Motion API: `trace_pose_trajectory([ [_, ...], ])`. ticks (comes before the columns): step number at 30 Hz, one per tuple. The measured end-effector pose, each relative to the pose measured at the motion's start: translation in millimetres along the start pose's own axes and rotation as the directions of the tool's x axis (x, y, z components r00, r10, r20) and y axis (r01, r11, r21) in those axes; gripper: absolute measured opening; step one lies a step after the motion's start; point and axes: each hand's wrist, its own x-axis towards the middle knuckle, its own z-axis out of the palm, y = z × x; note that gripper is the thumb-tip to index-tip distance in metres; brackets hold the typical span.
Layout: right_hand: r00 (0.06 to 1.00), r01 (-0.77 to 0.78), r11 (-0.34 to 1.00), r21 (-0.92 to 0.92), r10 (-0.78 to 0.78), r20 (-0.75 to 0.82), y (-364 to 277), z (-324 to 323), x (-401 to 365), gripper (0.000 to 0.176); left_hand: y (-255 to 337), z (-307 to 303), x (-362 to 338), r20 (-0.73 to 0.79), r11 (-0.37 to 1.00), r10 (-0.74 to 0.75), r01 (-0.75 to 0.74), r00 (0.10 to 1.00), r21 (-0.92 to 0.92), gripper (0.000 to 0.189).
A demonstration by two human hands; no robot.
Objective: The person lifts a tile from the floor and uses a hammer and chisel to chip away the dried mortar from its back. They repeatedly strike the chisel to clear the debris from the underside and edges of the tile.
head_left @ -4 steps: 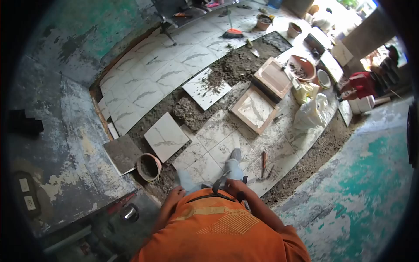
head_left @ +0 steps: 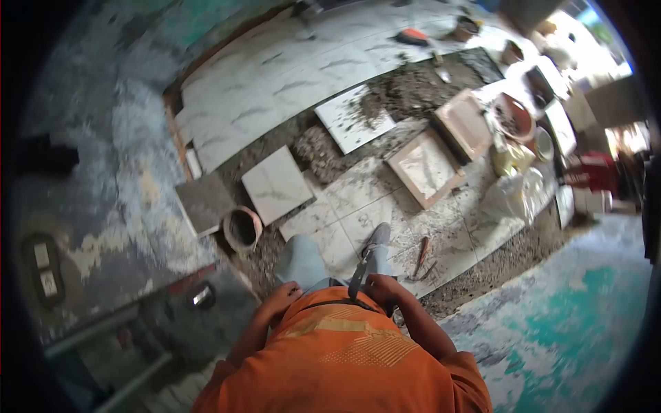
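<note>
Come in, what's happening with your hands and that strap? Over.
Left hand by orange shirt; right hand at dark strap, grip unclear; possible trip hazard: orange-handled tool on floor tiles.

The head view looks forward and down over the close orange shirt [head_left: 337, 378] onto floor tiles [head_left: 344, 213]

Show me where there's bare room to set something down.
Widest: the floor tiles between the green wall and the mortar, left of the broom. Smaller: atop the raised tile beside the bucket. Crowded: around the tub, with bags close by.
</note>
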Motion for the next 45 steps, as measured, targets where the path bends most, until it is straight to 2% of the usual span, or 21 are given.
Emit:
trace_pose_trajectory([
  [3, 0.995, -0.043, 0.999, -0.002, 0.043, 0.095, 6, -37, -1, 0.029, 41, 17, 9, 0.054, 0.992, -0.038, 0.044, 0.998, -0.119, 0.03],
  [5, 0.986, -0.082, 0.997, 0.001, 0.081, 0.143, 11, -54, 3, 0.03, 65, 22, 34, 0.151, 0.999, -0.009, 0.014, 0.988, -0.03, 0.028],
  [7, 0.976, -0.141, 0.989, -0.047, 0.147, 0.16, 7, -70, 12, 0.031, 64, 26, 70, 0.157, 0.982, -0.048, 0.076, 0.986, -0.175, 0.026],
  [9, 0.956, -0.204, 0.977, -0.067, 0.213, 0.201, -15, -89, 21, 0.033, 46, 22, 129, 0.181, 0.983, 0.011, 0.022, 0.983, -0.181, 0.026],
  [11, 0.946, -0.322, 0.94, 0.115, 0.314, 0.082, -28, -110, 41, 0.032, 29, 12, 199, 0.293, 0.901, -0.129, 0.235, 0.948, -0.366, 0.028],
  [13, 0.953, -0.299, 0.948, 0.108, 0.302, -0.009, 18, -111, 69, 0.029, -2, 6, 275, 0.217, 0.906, -0.091, 0.171, 0.972, -0.386, 0.032],
  [15, 0.905, -0.385, 0.905, 0.183, 0.409, -0.116, 28, -119, 99, 0.025, -45, 18, 351, -0.121, 0.969, -0.016, -0.014, 0.993, -0.246, 0.04],
  [16, 0.9, -0.383, 0.903, 0.197, 0.412, -0.14, 46, -122, 122, 0.026, -55, 17, 384, -0.127, 0.926, -0.119, 0.064, 0.985, -0.372, 0.042],
  [18, 0.904, -0.385, 0.919, 0.079, 0.393, -0.169, 66, -138, 187, 0.026, -72, 14, 443, -0.086, 0.788, -0.256, 0.156, 0.963, -0.595, 0.051],
  [20, 0.892, -0.361, 0.853, 0.377, 0.434, -0.126, 118, -142, 268, 0.034, -69, 4, 501, -0.084, 0.68, -0.319, 0.167, 0.944, -0.714, 0.064],
  [22, 0.805, -0.395, 0.595, 0.7, 0.592, -0.049, 152, -153, 360, 0.04, -75, -2, 558, -0.049, 0.63, -0.419, 0.252, 0.906, -0.735, 0.074],
  [23, 0.858, -0.295, 0.697, 0.653, 0.494, -0.141, 204, -151, 408, 0.042, -88, -8, 592, 0.006, 0.599, -0.477, 0.33, 0.879, -0.73, 0.078],
  [25, 0.928, -0.169, 0.602, 0.78, 0.364, -0.08, 265, -171, 519, 0.044, -108, -21, 659, -0.005, 0.528, -0.511, 0.31, 0.859, -0.791, 0.09],
  [27, 0.971, -0.157, 0.241, 0.958, 0.214, 0.105, 300, -196, 609, 0.045, -111, -35, 716, -0.062, 0.47, -0.546, 0.244, 0.836, -0.848, 0.096],
  [29, 0.811, -0.016, 0.12, 0.993, 0.582, -0.057, 299, -202, 694, 0.058, -138, -30, 773, -0.285, 0.57, -0.55, 0.103, 0.785, -0.815, 0.097],
  [31, 0.763, 0.078, 0.151, 0.985, 0.627, -0.157, 286, -230, 747, 0.072, -153, -32, 819, -0.35, 0.648, -0.561, 0.135, 0.75, -0.749, 0.102],
  [35, 0.73, -0.042, 0.142, 0.989, 0.68, -0.066, 294, -270, 802, 0.081, -168, -29, 859, -0.351, 0.64, -0.631, 0.208, 0.692, -0.74, 0.1],
  [37, 0.677, -0.112, 0.193, 0.975, 0.733, -0.067, 328, -279, 812, 0.065, -171, -28, 874, -0.359, 0.688, -0.606, 0.241, 0.71, -0.684, 0.097],
  [39, 0.68, -0.137, 0.18, 0.974, 0.732, -0.04, 339, -284, 813, 0.055, -163, -29, 874, -0.378, 0.676, -0.571, 0.155, 0.729, -0.721, 0.095],
  [41, 0.688, -0.124, 0.168, 0.978, 0.725, -0.038, 333, -287, 817, 0.049, -147, -28, 875, -0.295, 0.491, -0.721, 0.161, 0.627, -0.856, 0.095],
  [45, 0.715, -0.01, 0.183, 0.983, 0.689, -0.12, 309, -281, 810, 0.048, -146, -16, 880, -0.254, 0.415, -0.82, 0.228, 0.513, -0.881, 0.105],
])
